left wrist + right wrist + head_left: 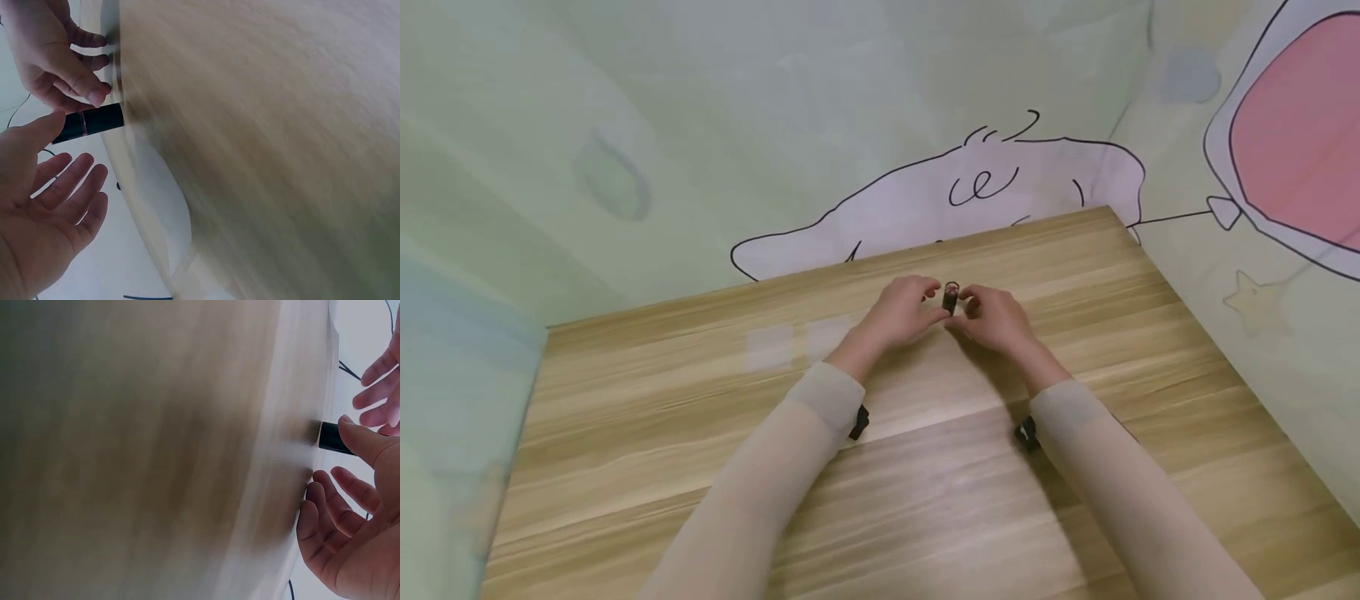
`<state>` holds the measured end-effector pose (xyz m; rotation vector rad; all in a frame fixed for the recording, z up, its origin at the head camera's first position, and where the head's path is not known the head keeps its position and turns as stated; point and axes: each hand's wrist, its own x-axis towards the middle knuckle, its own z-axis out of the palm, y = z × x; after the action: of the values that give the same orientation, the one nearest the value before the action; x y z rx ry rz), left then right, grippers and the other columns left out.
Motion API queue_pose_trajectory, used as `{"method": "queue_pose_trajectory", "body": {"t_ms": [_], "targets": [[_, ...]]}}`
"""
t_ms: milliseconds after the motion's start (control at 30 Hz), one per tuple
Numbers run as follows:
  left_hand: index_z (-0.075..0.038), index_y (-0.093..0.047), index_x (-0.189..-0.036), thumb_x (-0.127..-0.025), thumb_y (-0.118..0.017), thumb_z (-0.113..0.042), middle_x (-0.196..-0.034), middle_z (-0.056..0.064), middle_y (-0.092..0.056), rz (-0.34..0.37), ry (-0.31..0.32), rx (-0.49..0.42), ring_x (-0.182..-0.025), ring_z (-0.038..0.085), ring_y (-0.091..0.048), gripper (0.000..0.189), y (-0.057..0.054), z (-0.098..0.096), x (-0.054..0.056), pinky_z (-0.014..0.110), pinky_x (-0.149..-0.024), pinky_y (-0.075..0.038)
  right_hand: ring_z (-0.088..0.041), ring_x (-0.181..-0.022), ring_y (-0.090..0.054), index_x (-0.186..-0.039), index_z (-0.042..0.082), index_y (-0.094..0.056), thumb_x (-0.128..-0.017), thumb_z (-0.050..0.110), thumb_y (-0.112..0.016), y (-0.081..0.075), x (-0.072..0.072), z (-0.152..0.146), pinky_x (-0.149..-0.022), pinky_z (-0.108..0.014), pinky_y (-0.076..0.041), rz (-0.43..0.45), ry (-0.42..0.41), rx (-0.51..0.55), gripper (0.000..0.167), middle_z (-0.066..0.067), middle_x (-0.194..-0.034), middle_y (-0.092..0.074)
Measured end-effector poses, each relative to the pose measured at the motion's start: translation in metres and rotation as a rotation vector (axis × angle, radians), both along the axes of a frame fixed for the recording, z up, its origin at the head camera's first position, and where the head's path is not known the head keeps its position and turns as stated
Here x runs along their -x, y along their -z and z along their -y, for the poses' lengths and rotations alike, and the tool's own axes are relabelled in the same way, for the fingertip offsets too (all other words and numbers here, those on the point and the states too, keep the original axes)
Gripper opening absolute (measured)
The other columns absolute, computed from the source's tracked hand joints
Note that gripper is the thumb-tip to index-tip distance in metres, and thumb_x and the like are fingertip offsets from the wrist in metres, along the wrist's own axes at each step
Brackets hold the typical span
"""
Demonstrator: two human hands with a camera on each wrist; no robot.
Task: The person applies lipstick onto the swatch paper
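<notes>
A small black lipstick-like tube [951, 298] stands upright near the far side of the table, its top end reddish in the head view. A thin band circles the tube [87, 123] partway along in the left wrist view. My left hand [902, 310] is beside it on the left, fingers loosely bent and apart from it, thumb close to its lower part. On the other side, my right hand [996, 317] mirrors this, its thumb also near the base. In the right wrist view the right thumb [362, 440] overlaps the tube, while the other fingers spread away.
The wood-grain table [925, 500] ends at a back edge against a printed cloth backdrop [700, 125]. Two pale translucent squares, one of them a left square [767, 348], lie left of my left hand. Black wrist devices show at both cuffs.
</notes>
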<state>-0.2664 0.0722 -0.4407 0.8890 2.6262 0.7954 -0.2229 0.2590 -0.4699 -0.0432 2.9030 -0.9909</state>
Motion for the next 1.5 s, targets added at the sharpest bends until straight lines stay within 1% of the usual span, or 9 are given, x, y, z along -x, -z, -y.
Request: {"method": "queue_pose_trajectory", "body": {"t_ms": [267,400,633,800,867,1000,1133,1267,1500], "targets": [[-0.003,-0.057,-0.138,-0.099,-0.067,-0.032,-0.126,0.014,-0.066,0.032,-0.037,-0.022,-0.119,0.028,-0.06,0.049,0.003,-0.006,0.006,0.039,-0.101,-0.048,-0.037,-0.101,-0.065,-0.116,0.003,-0.066,-0.088,0.031,-0.078,0.0,0.007,0.006,-0.091,-0.05,-0.049,-0.005,-0.018,0.011,0.041,-0.019,-0.106,-0.071],[-0.004,-0.057,-0.139,-0.099,-0.066,-0.034,-0.123,0.012,-0.067,0.015,-0.039,-0.021,-0.116,0.026,-0.061,0.05,0.002,-0.009,0.008,0.038,-0.099,-0.048,-0.035,-0.099,-0.065,-0.115,0.003,-0.067,-0.087,0.03,-0.078,0.001,0.01,0.007,-0.09,-0.049,-0.05,-0.009,-0.017,0.008,0.04,-0.017,-0.105,-0.07],[-0.011,-0.07,-0.115,-0.099,-0.067,-0.032,-0.112,0.003,-0.07,-0.043,-0.003,-0.069,-0.108,0.02,-0.063,0.026,0.004,-0.013,0.013,0.034,-0.095,-0.049,-0.036,-0.101,-0.066,-0.115,0.004,-0.069,-0.087,0.028,-0.08,0.0,0.014,0.009,-0.091,-0.05,-0.05,-0.028,-0.035,0.016,0.039,-0.017,-0.108,-0.072],[-0.013,-0.072,-0.112,-0.1,-0.067,-0.029,-0.109,0.0,-0.071,-0.042,0.003,-0.11,-0.105,0.018,-0.063,0.021,0.005,-0.015,0.015,0.032,-0.093,-0.049,-0.036,-0.1,-0.066,-0.116,0.003,-0.071,-0.088,0.028,-0.078,-0.001,0.016,0.008,-0.089,-0.05,-0.051,-0.036,-0.036,-0.011,0.038,-0.017,-0.107,-0.072],[-0.013,-0.073,-0.112,-0.1,-0.067,-0.029,-0.108,0.0,-0.071,-0.041,0.003,-0.116,-0.104,0.017,-0.063,0.021,0.006,-0.015,0.015,0.031,-0.092,-0.049,-0.036,-0.1,-0.066,-0.119,0.002,-0.071,-0.089,0.027,-0.078,0.0,0.016,0.008,-0.089,-0.05,-0.051,-0.041,-0.037,-0.02,0.039,-0.018,-0.107,-0.072],[-0.012,-0.073,-0.11,-0.1,-0.066,-0.03,-0.105,0.0,-0.072,-0.047,0.0,-0.115,-0.1,0.016,-0.063,0.021,0.008,-0.015,0.016,0.031,-0.091,-0.049,-0.038,-0.099,-0.066,-0.119,0.001,-0.071,-0.089,0.024,-0.077,0.002,0.016,0.007,-0.088,-0.05,-0.051,-0.06,-0.046,-0.028,0.038,-0.02,-0.106,-0.072],[-0.012,-0.074,-0.107,-0.1,-0.067,-0.03,-0.101,0.0,-0.072,-0.042,-0.003,-0.119,-0.098,0.016,-0.064,0.02,0.009,-0.015,0.018,0.03,-0.089,-0.049,-0.037,-0.1,-0.066,-0.12,0.002,-0.071,-0.091,0.028,-0.076,0.003,0.014,0.005,-0.089,-0.051,-0.051,-0.029,-0.046,-0.015,0.039,-0.019,-0.105,-0.071],[-0.012,-0.074,-0.106,-0.099,-0.067,-0.03,-0.1,0.0,-0.071,-0.029,-0.011,-0.123,-0.097,0.015,-0.063,0.02,0.005,-0.011,0.016,0.03,-0.088,-0.05,-0.035,-0.098,-0.067,-0.12,0.003,-0.071,-0.092,0.027,-0.075,0.001,0.011,0.008,-0.086,-0.05,-0.052,-0.039,-0.055,0.018,0.037,-0.018,-0.104,-0.072],[-0.011,-0.074,-0.103,-0.099,-0.069,-0.028,-0.097,0.0,-0.072,-0.062,0.015,-0.174,-0.093,0.014,-0.064,0.019,-0.005,-0.002,0.013,0.028,-0.085,-0.051,-0.033,-0.086,-0.069,-0.117,0.002,-0.072,-0.092,0.021,-0.076,0.0,0.003,0.011,-0.079,-0.045,-0.056,-0.146,-0.068,0.1,0.032,-0.018,-0.101,-0.071]]}}
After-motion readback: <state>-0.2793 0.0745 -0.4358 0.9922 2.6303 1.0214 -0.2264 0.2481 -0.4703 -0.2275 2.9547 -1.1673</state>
